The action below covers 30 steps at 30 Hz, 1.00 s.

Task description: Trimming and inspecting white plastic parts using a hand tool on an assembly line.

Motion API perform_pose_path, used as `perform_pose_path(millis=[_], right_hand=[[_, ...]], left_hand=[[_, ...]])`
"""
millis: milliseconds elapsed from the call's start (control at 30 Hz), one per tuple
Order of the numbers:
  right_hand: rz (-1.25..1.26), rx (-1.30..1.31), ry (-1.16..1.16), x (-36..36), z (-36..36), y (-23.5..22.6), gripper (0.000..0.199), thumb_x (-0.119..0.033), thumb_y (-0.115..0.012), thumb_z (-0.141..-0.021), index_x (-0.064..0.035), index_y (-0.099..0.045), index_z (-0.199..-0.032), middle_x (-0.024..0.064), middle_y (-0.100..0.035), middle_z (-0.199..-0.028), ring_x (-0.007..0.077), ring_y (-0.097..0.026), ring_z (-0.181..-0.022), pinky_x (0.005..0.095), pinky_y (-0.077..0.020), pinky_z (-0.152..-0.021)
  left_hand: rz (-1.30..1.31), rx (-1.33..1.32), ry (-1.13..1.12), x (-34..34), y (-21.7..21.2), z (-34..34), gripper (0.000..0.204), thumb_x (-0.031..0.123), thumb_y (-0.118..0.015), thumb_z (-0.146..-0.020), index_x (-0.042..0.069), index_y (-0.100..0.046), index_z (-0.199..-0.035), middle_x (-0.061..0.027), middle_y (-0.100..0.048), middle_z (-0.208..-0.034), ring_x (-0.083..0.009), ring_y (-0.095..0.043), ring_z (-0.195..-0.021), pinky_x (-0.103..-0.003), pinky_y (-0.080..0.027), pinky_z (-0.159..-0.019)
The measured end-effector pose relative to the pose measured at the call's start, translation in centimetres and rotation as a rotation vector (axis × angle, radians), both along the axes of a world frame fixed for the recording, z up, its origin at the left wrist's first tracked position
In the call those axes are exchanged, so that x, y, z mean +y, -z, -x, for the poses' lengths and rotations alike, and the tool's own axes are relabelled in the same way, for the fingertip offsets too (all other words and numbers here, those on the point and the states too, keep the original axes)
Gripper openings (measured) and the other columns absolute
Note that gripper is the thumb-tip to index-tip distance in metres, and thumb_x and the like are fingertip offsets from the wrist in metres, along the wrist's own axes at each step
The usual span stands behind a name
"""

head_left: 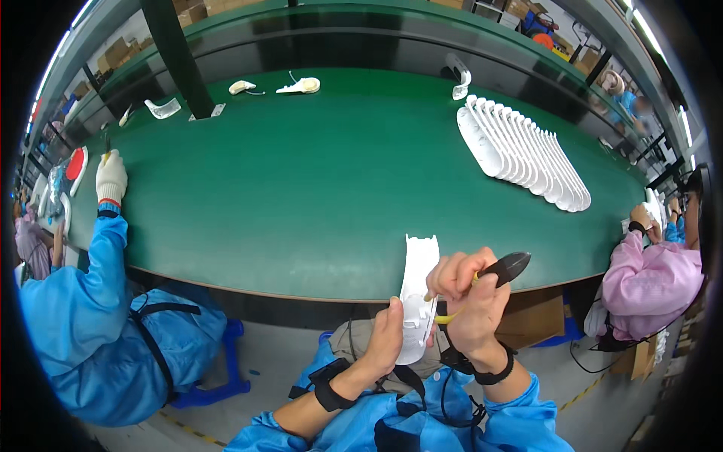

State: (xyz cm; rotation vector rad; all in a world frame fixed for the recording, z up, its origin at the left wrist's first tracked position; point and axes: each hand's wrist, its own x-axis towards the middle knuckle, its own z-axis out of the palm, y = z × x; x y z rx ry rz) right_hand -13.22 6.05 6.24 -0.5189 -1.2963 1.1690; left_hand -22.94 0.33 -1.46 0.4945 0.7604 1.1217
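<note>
My left hand (pixel 385 337) is closed on the left edge of a long, curved white plastic shell (pixel 418 279), held upright over the table's near edge. The shell's inner side, with small molded features, faces me. In my right hand (pixel 474 305) is a hand tool (pixel 506 269) with a dark, pointed end sticking up to the right and yellow parts showing below the fingers. That hand is against the shell's right edge; its fingers hide the tool's middle, so I cannot tell its exact kind.
Similar white shells (pixel 527 154) stand nested in a slanting row on the green table (pixel 301 188), with another piece (pixel 462 84) behind them. Small white parts (pixel 301 85) lie at the back, near a dark post (pixel 177 60). Co-workers sit at left (pixel 83 301) and right (pixel 651 282).
</note>
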Motion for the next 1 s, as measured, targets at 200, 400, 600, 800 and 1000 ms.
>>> perform_pose_path(millis=[200,400,600,800,1000], right_hand=[[0.037,-0.072,0.076,-0.8,2.5,0.5,0.027,-0.024,-0.04,-0.092,-0.0068,-0.033,-0.073,0.0022,-0.033,-0.054,0.0117,-0.029,-0.05,0.0292,-0.0294,-0.047],[-0.073,-0.089,0.092,-1.2,3.1,0.5,0.022,-0.018,-0.041,-0.091,-0.0067,-0.034,-0.073,0.0024,-0.034,-0.053,0.0112,-0.03,-0.05,0.0287,-0.0296,-0.048],[0.042,-0.168,0.101,-1.6,2.7,1.1,0.024,-0.019,-0.045,-0.09,-0.0079,-0.035,-0.072,0.0009,-0.034,-0.053,0.0113,-0.03,-0.05,0.0286,-0.0288,-0.048],[-0.036,-0.174,0.191,-1.8,2.6,1.3,0.025,-0.019,-0.048,-0.088,-0.0092,-0.034,-0.07,0.0009,-0.032,-0.053,0.0118,-0.029,-0.049,0.0295,-0.0296,-0.049],[-0.146,0.075,0.063,-1.8,2.5,1.7,0.022,-0.018,-0.046,-0.088,-0.0089,-0.034,-0.072,0.0016,-0.032,-0.053,0.0122,-0.028,-0.049,0.0295,-0.029,-0.048]], left_hand=[[-0.037,0.068,-0.048,-0.1,-0.1,0.3,0.053,0.039,-0.021,-0.096,-0.002,-0.054,-0.091,-0.0079,-0.06,-0.072,-0.0136,-0.058,-0.059,-0.026,-0.047,-0.054],[-0.035,0.198,-0.11,-0.3,0.4,0.4,0.053,0.039,-0.027,-0.096,-0.002,-0.056,-0.081,-0.0046,-0.057,-0.068,-0.0087,-0.05,-0.062,-0.025,-0.041,-0.055],[-0.065,0.34,-0.101,-0.1,0.1,0.5,0.05,0.034,-0.028,-0.096,-0.003,-0.054,-0.075,-0.0046,-0.054,-0.065,-0.0095,-0.046,-0.062,-0.028,-0.038,-0.055],[-0.017,0.254,-0.085,-0.1,0.0,0.3,0.05,0.034,-0.027,-0.096,-0.004,-0.053,-0.075,-0.005,-0.053,-0.065,-0.0093,-0.044,-0.064,-0.029,-0.038,-0.057],[-0.042,0.308,-0.092,0.1,1.1,-0.1,0.05,0.034,-0.027,-0.096,-0.005,-0.053,-0.077,-0.0048,-0.052,-0.066,-0.0096,-0.043,-0.065,-0.029,-0.038,-0.057]])
